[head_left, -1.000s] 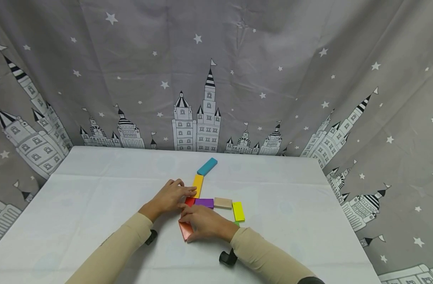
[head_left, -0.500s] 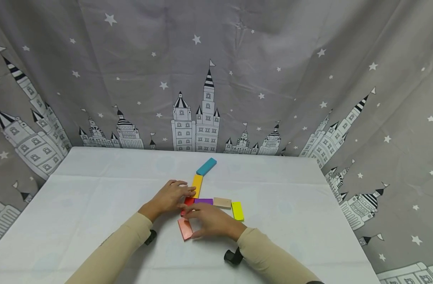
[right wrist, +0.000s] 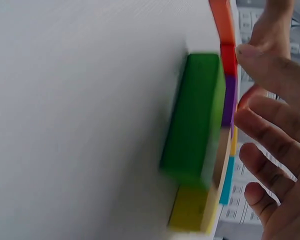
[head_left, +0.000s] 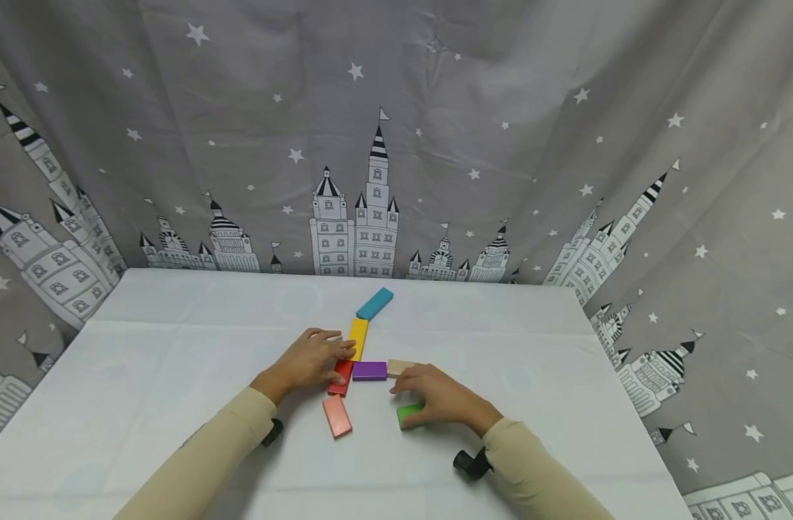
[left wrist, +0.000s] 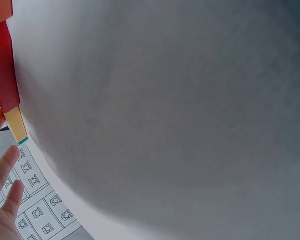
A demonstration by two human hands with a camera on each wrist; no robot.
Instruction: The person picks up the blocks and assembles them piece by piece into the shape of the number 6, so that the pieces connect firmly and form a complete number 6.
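Observation:
Flat coloured blocks lie in a branching line on the white table. My left hand rests with spread fingers by the orange-yellow block and the red block, thumb over the red one. The salmon-pink block lies in front of the red one. A purple block and a tan block run rightward from the red. My right hand hovers over the green block, fingers loosely bent, nothing held. It hides a bright yellow block, which shows in the right wrist view.
A teal block lies angled at the far end of the line. White cloth covers the table. Behind it hangs a grey curtain printed with castles and stars. A black wrist camera sits under the right sleeve.
My right hand has left the salmon-pink block and moved right, over the green block. The salmon-pink block stays by the red one. My left hand has stayed about where it was.

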